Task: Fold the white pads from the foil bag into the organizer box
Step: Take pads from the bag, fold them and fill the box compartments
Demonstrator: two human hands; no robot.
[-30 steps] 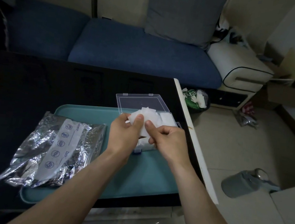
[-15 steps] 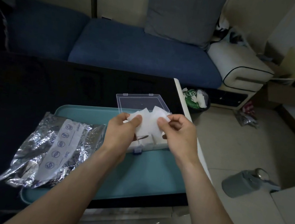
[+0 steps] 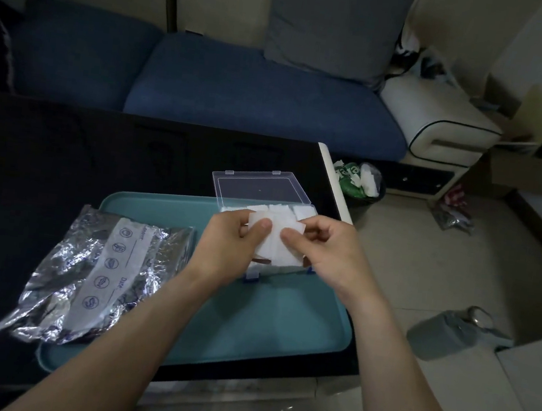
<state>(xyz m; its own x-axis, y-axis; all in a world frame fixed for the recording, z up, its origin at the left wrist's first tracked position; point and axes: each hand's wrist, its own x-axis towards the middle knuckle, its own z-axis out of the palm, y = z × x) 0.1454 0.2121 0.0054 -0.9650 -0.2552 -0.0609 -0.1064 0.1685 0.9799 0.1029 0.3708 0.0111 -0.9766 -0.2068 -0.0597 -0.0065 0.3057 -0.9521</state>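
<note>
Left hand [image 3: 224, 247]: thumb and fingers pinch the left side of the white pad [image 3: 276, 239].
Right hand [image 3: 328, 252]: pinches its right side.
Pad: held just above the organizer box [image 3: 306, 206].
Box: lid open, on the teal tray [image 3: 264, 312].
Foil bag [image 3: 86, 275]: left, half on the tray.

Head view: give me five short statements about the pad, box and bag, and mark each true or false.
1. Both hands hold one white pad above the organizer box. True.
2. The organizer box lid is closed. False: it stands open, tilted back.
3. The foil bag lies left of the hands, partly on the teal tray. True.
4. The organizer box has no pads in it. False: white pads show inside.
5. The left hand rests on the foil bag. False: it pinches the pad, as does the right hand.
</note>
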